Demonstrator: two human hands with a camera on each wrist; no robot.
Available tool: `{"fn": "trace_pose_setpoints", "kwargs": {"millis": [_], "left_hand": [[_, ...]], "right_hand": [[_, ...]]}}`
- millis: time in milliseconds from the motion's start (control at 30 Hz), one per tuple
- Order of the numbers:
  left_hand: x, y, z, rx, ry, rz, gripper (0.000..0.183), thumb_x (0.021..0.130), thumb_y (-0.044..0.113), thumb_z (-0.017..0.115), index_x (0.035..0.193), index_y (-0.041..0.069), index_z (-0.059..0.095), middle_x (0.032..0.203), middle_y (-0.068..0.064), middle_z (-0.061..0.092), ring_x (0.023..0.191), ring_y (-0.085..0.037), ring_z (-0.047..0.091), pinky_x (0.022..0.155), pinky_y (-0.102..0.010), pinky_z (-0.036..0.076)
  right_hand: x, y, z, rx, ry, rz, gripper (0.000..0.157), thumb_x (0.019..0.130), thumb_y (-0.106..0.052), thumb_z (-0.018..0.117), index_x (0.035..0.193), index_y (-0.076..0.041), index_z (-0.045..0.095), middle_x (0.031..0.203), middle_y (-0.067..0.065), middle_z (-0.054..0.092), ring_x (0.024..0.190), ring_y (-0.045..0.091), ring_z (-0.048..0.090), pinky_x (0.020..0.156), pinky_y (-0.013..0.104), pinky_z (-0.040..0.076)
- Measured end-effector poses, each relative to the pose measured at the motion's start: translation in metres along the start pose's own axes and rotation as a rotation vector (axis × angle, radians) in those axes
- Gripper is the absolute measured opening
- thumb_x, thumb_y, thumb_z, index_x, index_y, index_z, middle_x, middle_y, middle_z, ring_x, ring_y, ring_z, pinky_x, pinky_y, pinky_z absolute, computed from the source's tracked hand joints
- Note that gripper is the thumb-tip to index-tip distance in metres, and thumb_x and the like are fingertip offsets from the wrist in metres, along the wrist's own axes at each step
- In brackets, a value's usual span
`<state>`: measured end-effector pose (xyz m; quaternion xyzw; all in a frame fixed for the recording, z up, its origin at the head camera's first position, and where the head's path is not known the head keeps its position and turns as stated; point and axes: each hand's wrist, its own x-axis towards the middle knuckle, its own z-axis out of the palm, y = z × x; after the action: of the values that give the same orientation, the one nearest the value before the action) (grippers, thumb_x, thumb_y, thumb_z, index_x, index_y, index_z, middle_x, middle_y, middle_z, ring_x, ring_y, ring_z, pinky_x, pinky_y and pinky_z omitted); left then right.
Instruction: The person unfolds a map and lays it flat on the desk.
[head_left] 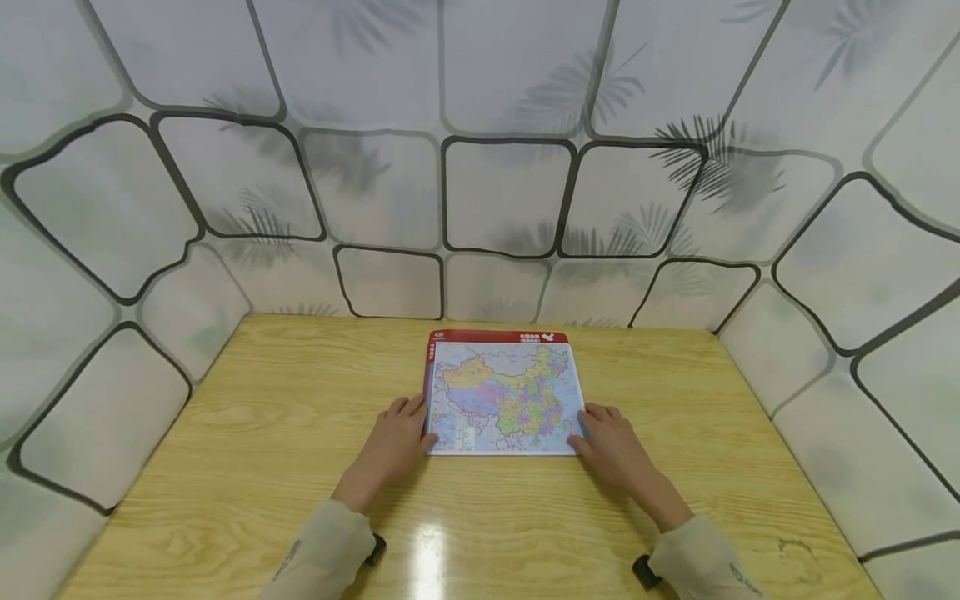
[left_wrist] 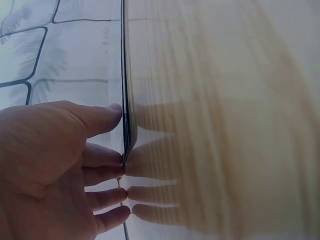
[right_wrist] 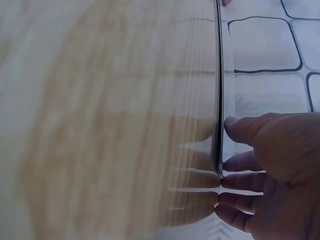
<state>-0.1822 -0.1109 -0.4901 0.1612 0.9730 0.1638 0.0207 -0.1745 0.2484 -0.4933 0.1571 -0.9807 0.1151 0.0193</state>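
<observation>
A flat, board-like map of China (head_left: 510, 400) with a red top band lies face up on the wooden table. At its lower left corner, my left hand (head_left: 396, 435) has the thumb on the map's face by the edge and the fingers along the side. The right hand (head_left: 609, 442) does the same at the lower right corner. Both wrist views show the map edge-on as a thin dark slab (left_wrist: 125, 75). In the left wrist view the fingers (left_wrist: 107, 197) are nearly straight, their tips against the tabletop; the right wrist view shows similar fingers (right_wrist: 242, 202).
The pale yellow wood-grain table (head_left: 270, 433) has a glossy top that reflects light near its front. Patterned fabric walls (head_left: 502, 196) with dark outlines and leaf prints enclose its back and sides. A dark strap piece (head_left: 377, 550) shows under the left sleeve, another (head_left: 645, 573) under the right.
</observation>
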Motion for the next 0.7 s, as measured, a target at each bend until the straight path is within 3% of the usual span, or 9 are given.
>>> {"fn": "trace_pose_setpoints", "kwargs": {"millis": [300,700], "left_hand": [[-0.004,0.0,0.001,0.004,-0.041,-0.001,0.059,0.103,0.027,0.065,0.149,-0.006,0.049,0.157,-0.024,0.043,0.144,-0.049,0.038,0.112,-0.064,0.036],[-0.016,0.003,-0.002,0.019,-0.021,0.04,0.059,0.102,0.025,0.066,0.148,-0.008,0.049,0.155,-0.025,0.046,0.142,-0.049,0.04,0.109,-0.066,0.039]], "right_hand": [[-0.006,-0.003,-0.002,-0.01,-0.011,-0.02,0.048,0.1,-0.024,0.068,0.132,0.012,0.062,0.138,0.031,0.056,0.127,0.05,0.052,0.099,0.065,0.046],[-0.017,-0.006,-0.003,-0.014,-0.003,-0.054,0.047,0.1,-0.024,0.069,0.129,0.012,0.063,0.136,0.031,0.058,0.126,0.048,0.054,0.098,0.064,0.047]]}}
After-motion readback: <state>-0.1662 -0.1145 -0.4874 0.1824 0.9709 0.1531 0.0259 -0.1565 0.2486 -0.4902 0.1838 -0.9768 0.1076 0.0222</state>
